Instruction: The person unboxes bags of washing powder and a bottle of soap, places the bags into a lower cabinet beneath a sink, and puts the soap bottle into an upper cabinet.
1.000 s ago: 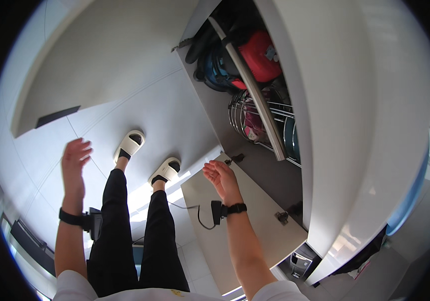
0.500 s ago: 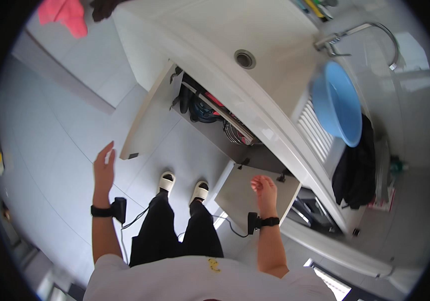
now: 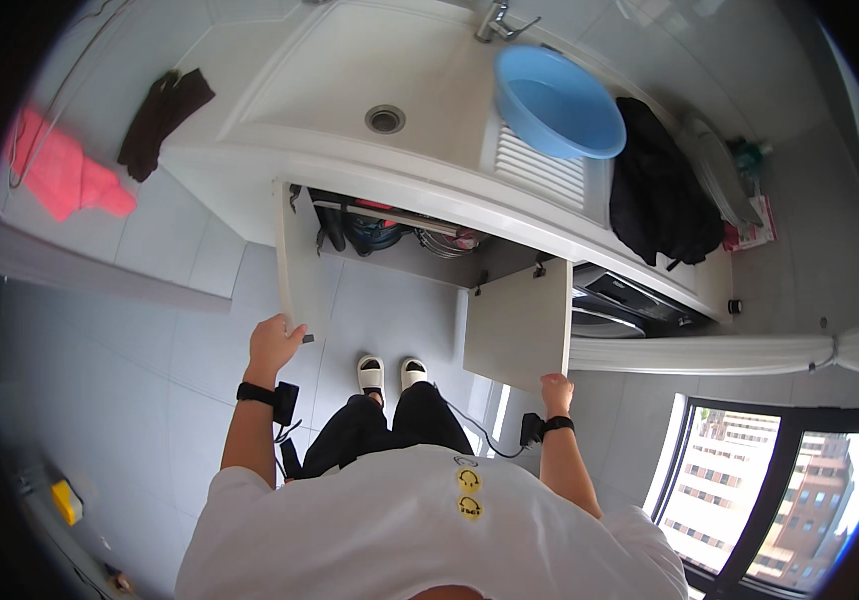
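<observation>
Two pale cabinet doors hang wide open below a white sink unit. My left hand (image 3: 274, 343) grips the free edge of the left cabinet door (image 3: 296, 265), its thumb toward the inner face. On the other side my right hand (image 3: 555, 394) is closed at the outer corner of the right cabinet door (image 3: 517, 320). Between the doors the cabinet shows a coiled dark hose (image 3: 373, 232) and a wire rack (image 3: 446, 243), partly hidden by the counter. Black straps with small boxes sit on both my wrists.
Above the cabinet are the sink (image 3: 319, 95), a tap (image 3: 499, 22) and a blue basin (image 3: 561, 105) on the ribbed drainboard. Black cloth (image 3: 659, 190) lies beside it. A front-loading washer (image 3: 614, 305) stands at right, near a white curtain (image 3: 699, 354). Pink cloth (image 3: 64, 170) is far left.
Both hands have moved from free air onto the doors' edges and closed there. The view has turned, bringing the window into sight on the right.
</observation>
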The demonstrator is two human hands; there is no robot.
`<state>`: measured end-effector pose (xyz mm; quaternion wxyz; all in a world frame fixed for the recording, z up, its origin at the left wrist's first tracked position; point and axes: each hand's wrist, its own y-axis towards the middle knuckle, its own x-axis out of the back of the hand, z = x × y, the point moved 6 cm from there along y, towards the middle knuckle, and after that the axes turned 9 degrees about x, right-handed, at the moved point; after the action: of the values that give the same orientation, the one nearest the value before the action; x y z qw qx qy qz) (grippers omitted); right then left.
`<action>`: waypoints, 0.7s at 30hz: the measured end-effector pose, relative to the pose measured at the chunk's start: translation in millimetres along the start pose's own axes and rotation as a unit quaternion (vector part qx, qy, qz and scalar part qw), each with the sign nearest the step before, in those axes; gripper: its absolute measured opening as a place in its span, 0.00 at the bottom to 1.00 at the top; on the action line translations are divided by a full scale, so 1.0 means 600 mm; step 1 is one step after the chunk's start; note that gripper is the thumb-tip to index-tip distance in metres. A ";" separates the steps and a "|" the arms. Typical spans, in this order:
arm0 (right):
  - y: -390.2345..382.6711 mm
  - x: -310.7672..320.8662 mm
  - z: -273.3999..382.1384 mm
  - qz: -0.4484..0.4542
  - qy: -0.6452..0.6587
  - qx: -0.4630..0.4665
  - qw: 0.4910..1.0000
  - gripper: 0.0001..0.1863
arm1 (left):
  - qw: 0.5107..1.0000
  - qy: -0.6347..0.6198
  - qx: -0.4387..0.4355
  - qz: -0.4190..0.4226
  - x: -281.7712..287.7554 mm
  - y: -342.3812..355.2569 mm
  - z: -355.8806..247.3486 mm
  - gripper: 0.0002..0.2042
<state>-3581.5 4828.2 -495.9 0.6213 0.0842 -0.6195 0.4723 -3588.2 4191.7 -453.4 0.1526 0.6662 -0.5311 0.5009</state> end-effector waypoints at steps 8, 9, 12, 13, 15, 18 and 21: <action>0.008 -0.061 0.113 0.109 -0.218 0.437 0.866 0.15 | 0.991 -0.103 -0.071 0.041 -0.049 0.021 -0.146 0.22; -0.005 -0.074 0.130 0.095 -0.201 0.474 0.852 0.16 | 0.984 -0.146 -0.089 0.057 -0.064 0.022 -0.159 0.23; -0.068 -0.107 0.227 0.089 0.004 0.354 0.931 0.21 | 0.969 -0.205 -0.102 0.089 -0.094 0.038 -0.155 0.27; -0.068 -0.114 0.243 0.109 0.038 0.340 0.933 0.24 | 0.965 -0.214 -0.114 0.097 -0.090 0.036 -0.196 0.30; -0.077 -0.132 0.292 0.138 0.071 0.334 0.930 0.29 | 0.961 -0.223 -0.127 0.101 -0.089 0.047 -0.222 0.34; -0.088 -0.146 0.380 0.180 0.161 0.323 0.915 0.38 | 0.961 -0.234 -0.089 0.117 -0.095 0.066 -0.229 0.35; -0.082 -0.135 0.451 0.184 0.449 0.251 0.838 0.45 | 0.959 -0.225 -0.063 0.157 -0.078 0.081 -0.248 0.36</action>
<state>-3716.9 4576.0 -482.3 0.6905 -0.0994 -0.1367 0.7033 -3701.9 4308.3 -441.0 -0.0099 0.6592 -0.6800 0.3209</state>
